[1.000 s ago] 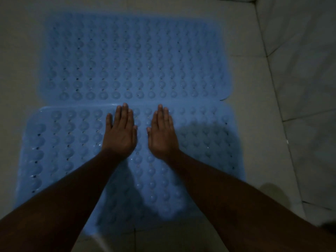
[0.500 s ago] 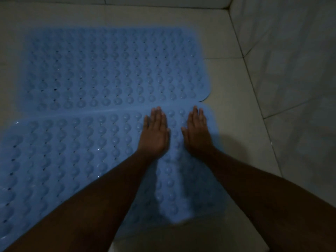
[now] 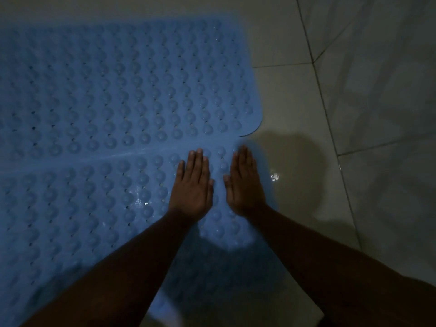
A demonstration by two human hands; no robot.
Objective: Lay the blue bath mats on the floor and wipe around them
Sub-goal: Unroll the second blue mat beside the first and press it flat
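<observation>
Two blue bath mats with rows of round bumps lie flat on the tiled floor, side by side. The far mat (image 3: 122, 74) fills the upper left; the near mat (image 3: 77, 208) runs under my arms. My left hand (image 3: 192, 187) rests palm down, flat on the near mat close to its far right corner. My right hand (image 3: 245, 182) lies palm down at that mat's right edge, beside the bare floor. Neither hand holds anything.
Pale floor tiles (image 3: 295, 95) lie to the right of the mats, with a wet glint (image 3: 274, 177) near my right hand. A tiled wall (image 3: 382, 79) rises at the right. The room is dim and my shadow falls on the floor.
Both flat hands have slid to the right along the near mat, from its middle to its right edge. The view has followed to the right.
</observation>
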